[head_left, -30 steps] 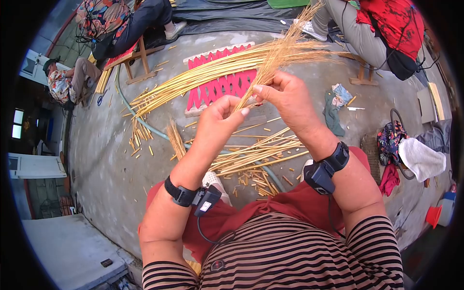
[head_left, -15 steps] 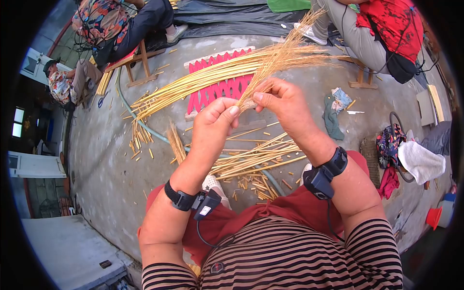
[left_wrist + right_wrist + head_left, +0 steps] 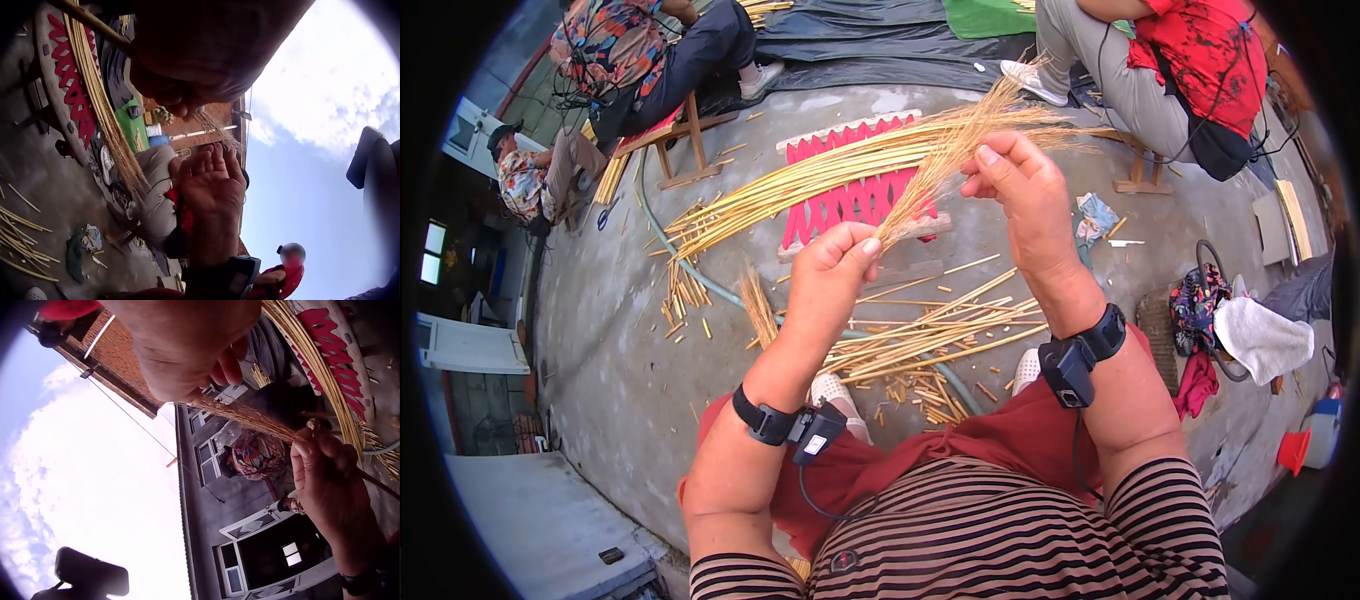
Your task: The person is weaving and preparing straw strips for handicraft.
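Observation:
My left hand (image 3: pixel 828 280) pinches a broomcorn stalk between thumb and fingers, just below its bushy tan head (image 3: pixel 935 170). The head slants up and away to the right. In the left wrist view the bare stalk (image 3: pixel 94 24) runs out behind that hand. Beside the head, my right hand (image 3: pixel 1030 205) is raised with loosely bent fingers and nothing gripped; its palm shows in the left wrist view. Beyond both hands, a bundle of long broomcorn stalks (image 3: pixel 785 175) lies across a low wooden frame with red-pink webbing (image 3: pixel 860 207).
Loose stalks (image 3: pixel 960 325) and short cut pieces (image 3: pixel 930 395) lie by my feet. A green hose (image 3: pixel 715 287) crosses the concrete. Another broomcorn head (image 3: pixel 757 305) stands near my left forearm. Seated people flank the far side; a bag (image 3: pixel 1197 300) and white towel (image 3: pixel 1262 338) are at right.
My right hand has come off the broomcorn head and moved up and to the right. My left hand keeps its pinch and has shifted slightly down and left.

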A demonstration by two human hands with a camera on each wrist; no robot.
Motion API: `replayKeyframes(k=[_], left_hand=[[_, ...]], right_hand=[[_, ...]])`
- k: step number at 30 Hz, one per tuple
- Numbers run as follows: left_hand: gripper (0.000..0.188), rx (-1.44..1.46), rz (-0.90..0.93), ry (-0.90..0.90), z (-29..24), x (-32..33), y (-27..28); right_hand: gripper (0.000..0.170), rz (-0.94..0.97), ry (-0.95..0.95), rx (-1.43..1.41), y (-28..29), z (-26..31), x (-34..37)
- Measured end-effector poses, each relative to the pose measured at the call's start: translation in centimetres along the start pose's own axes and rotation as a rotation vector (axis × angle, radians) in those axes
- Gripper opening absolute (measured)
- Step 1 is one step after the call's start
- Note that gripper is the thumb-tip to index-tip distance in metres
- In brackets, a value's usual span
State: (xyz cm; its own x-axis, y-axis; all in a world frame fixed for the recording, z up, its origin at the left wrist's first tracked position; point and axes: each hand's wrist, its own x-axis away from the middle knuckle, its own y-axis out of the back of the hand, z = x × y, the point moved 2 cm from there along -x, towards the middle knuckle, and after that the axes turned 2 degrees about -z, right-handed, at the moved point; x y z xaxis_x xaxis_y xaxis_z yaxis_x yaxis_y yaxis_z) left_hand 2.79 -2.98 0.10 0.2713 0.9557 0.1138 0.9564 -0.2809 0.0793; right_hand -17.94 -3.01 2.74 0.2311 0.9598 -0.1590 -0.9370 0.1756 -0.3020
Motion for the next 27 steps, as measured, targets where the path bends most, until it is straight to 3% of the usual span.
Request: replayKeyframes(k=[23, 26, 27], left_hand=[[0.013, 0.021, -0.007, 0.064, 0.47, 0.16, -0.12], [0.013, 0.03, -0.007, 0.054, 0.21, 0.22, -0.15], [0.013, 0.027, -0.004, 0.056, 0.19, 0.2, -0.13]], right_hand=[[0.005, 0.092, -0.036, 0.081, 0.1, -0.15, 0.27], [0.004, 0.071, -0.007, 0.152, 0.37, -0.8, -0.01], [0.005, 0.034, 0.155, 0.379, 0.33, -0.38, 0.01]])
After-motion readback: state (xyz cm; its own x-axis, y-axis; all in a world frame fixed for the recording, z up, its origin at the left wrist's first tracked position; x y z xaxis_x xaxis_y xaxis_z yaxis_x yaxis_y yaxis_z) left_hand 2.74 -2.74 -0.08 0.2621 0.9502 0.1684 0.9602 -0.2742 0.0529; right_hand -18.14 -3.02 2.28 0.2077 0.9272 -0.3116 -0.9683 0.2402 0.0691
